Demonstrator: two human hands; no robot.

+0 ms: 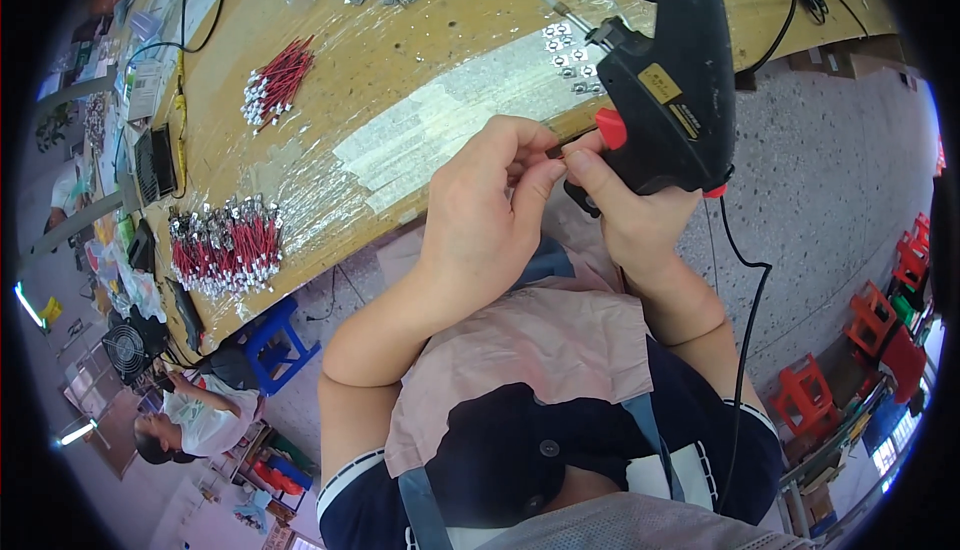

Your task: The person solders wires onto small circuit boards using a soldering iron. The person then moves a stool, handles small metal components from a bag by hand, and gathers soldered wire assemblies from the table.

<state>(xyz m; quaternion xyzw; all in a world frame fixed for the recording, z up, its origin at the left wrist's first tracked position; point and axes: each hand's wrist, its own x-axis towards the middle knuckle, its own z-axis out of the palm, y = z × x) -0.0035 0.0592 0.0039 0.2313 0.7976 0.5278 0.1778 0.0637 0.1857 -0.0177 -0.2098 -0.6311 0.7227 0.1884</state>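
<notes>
Here, my left hand is curled, fingertips drawn together — on what, I can't tell — just beside my right hand, the nearer one, wrapped around the black soldering gun, whose long body stretches away from me, tip pointing left.

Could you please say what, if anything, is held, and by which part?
Right hand: black soldering gun, by its lower, corded end. Left hand: cannot be told.

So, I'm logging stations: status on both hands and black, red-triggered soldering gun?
Right hand against soldering gun, grip partly hidden. Left hand alongside, curled, contents unclear. Flat silver metal pieces lie beyond.
</notes>
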